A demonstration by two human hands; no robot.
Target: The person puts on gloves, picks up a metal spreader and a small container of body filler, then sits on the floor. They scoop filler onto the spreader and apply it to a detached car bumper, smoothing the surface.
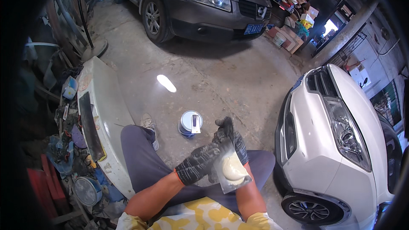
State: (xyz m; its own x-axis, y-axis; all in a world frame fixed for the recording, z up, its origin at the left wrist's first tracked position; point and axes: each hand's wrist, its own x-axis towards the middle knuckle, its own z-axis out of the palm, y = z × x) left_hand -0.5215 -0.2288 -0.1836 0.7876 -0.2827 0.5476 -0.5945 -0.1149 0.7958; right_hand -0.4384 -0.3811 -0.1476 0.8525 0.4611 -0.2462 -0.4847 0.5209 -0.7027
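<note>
My left hand (198, 162), in a dark grey knit glove with an orange cuff, is closed on the upper end of a flat putty spreader (224, 183). A thick dollop of cream-coloured putty (234, 170) lies on its blade, which passes in front of my right forearm. Against the left one, my right hand (239, 145) wears a matching glove, its fingers curled. Whatever it grips is hidden between the two hands. Beyond them a round tin (185, 121) with a pale lid stands on the floor, a small white-and-dark flat item (195, 124) lying on top.
On my left stands a worn pale bumper-like panel (108, 98) with a dark sanding-type strip (89, 119). Clutter and another tin (86, 191) lie beyond it. A white car (324, 153) is close on my right; a dark grey car (196, 12) is parked ahead on the concrete floor.
</note>
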